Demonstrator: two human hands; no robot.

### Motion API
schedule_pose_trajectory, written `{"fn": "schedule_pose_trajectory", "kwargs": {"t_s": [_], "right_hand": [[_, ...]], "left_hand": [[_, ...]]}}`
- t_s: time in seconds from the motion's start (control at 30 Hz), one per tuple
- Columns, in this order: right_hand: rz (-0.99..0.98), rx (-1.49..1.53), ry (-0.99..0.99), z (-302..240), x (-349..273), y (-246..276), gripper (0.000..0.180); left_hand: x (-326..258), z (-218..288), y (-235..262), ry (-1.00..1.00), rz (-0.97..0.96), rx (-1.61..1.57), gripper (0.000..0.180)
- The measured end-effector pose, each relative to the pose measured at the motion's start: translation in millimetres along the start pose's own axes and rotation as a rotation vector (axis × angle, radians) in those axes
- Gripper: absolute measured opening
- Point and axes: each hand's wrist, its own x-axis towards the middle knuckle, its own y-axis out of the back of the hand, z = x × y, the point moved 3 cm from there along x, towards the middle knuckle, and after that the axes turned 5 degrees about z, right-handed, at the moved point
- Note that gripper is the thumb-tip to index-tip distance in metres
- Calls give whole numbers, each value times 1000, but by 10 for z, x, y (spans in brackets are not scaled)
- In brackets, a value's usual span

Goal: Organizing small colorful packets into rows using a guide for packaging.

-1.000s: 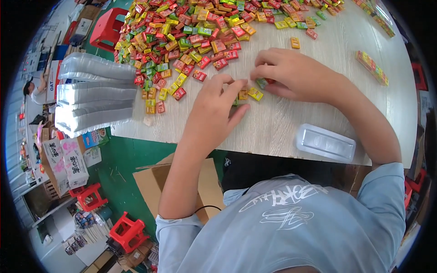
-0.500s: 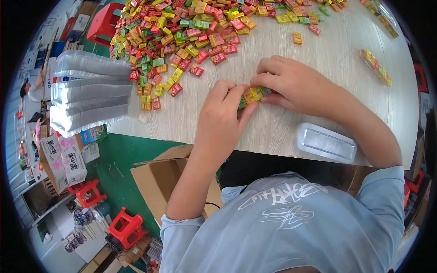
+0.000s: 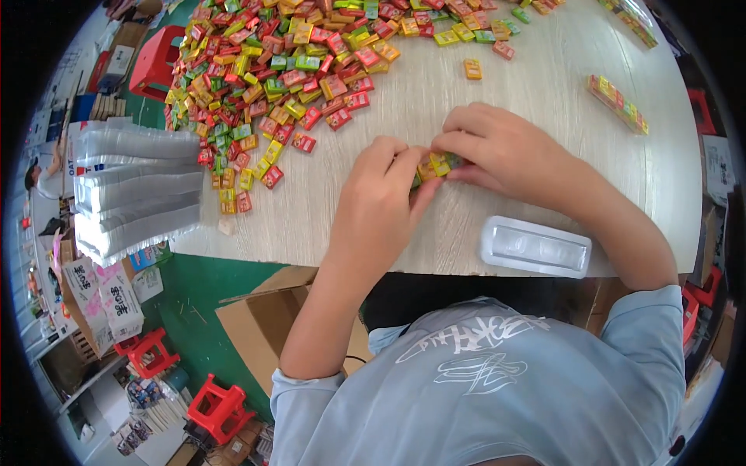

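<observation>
Between my hands is a short row of small candy boxes, yellow, orange and green, held end to end just over the table. The fingers of my left hand close on the row's left end. My right hand pinches its right end, and the fingers hide part of the boxes. On the table near my right forearm lies a clear plastic tray with nothing in it. A large heap of small red, yellow, green and orange candy boxes spreads over the far left of the table.
Stacked clear plastic trays stand at the table's left edge. A finished-looking row of boxes lies at the right, another row beyond it. One orange box sits apart. An open carton stands below the table edge, near red stools.
The whole view has shifted, so the table's things appear further left. My hands keep hold of the row of candy boxes, with little change in the fingers.
</observation>
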Motion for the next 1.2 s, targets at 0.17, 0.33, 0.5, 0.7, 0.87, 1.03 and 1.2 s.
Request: {"fn": "schedule_pose_trajectory", "kwargs": {"t_s": [0.17, 0.33, 0.5, 0.7, 0.87, 1.03, 1.2], "right_hand": [[50, 10, -11, -76, -3, 88, 34], [81, 12, 12, -55, 15, 64, 34], [73, 20, -42, 7, -42, -41, 36], [-69, 51, -66, -35, 33, 2, 38], [-197, 51, -221, -73, 282, 182, 35], [6, -131, 81, 119, 925, -65, 23], [112, -249, 217, 185, 1076, -343, 17]], "left_hand": [[-14, 54, 55, -57, 66, 67, 34], [15, 49, 84, -65, 40, 68, 34], [40, -38, -29, -69, 16, 97, 35], [-36, -7, 62, -4, 6, 105, 41], [-247, -77, 296, 50, 53, 160, 49], [-211, -301, 530, 5, 192, 396, 49], [-6, -377, 492, 18, 135, 517, 42]]}}
